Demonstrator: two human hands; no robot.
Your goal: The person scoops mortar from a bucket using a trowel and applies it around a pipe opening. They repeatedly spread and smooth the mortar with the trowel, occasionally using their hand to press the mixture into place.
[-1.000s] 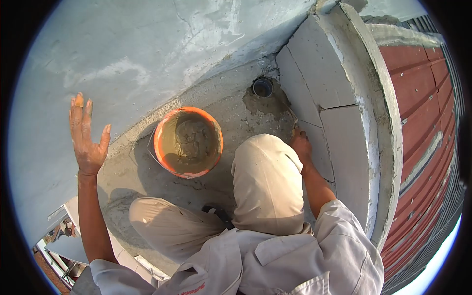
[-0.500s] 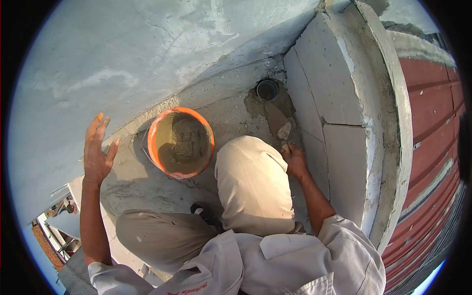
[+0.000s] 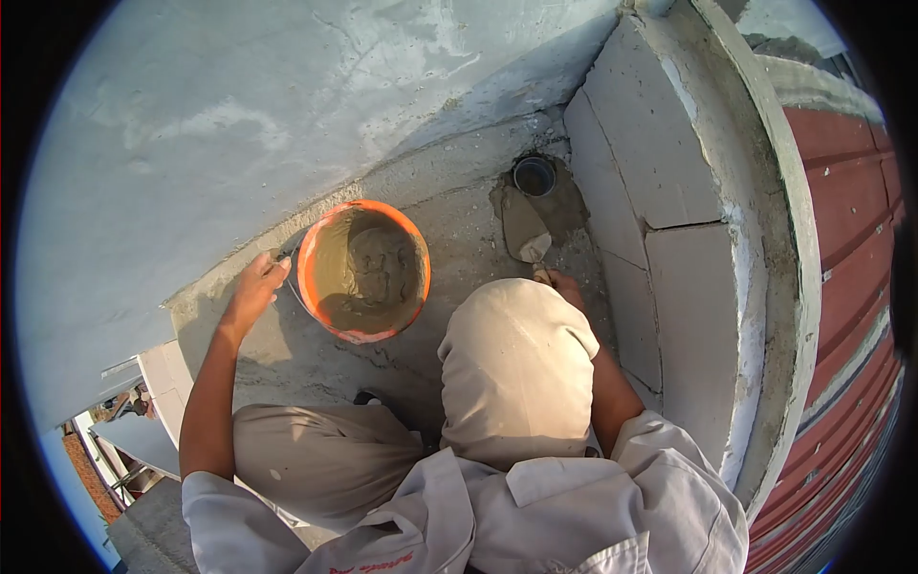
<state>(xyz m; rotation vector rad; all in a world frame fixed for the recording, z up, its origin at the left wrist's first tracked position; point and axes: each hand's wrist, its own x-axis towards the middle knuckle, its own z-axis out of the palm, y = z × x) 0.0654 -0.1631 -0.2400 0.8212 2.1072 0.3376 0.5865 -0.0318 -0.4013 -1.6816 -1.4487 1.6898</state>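
An orange-rimmed bucket [image 3: 425,251] holds wet grey mortar [image 3: 378,273]. At its left side my left hand [image 3: 256,290] has its fingers bent together around the wire handle [image 3: 295,277]. My right hand [image 3: 566,287], partly hidden by my knee, is closed on the handle of a trowel [image 3: 524,228]. The trowel blade lies low over wet mortar on the floor, just below a round pipe opening [image 3: 535,177].
A plastered wall [image 3: 239,124] rises behind the bucket. Pale blocks [image 3: 693,306] form a low wall on the right, with a red metal roof [image 3: 851,258] beyond. My bent knee [image 3: 516,364] stands between bucket and trowel hand.
My left hand has come down from a raised, spread position to the bucket's handle. The trowel blade has swung slightly leftward relative to the pipe; the view has shifted a little.
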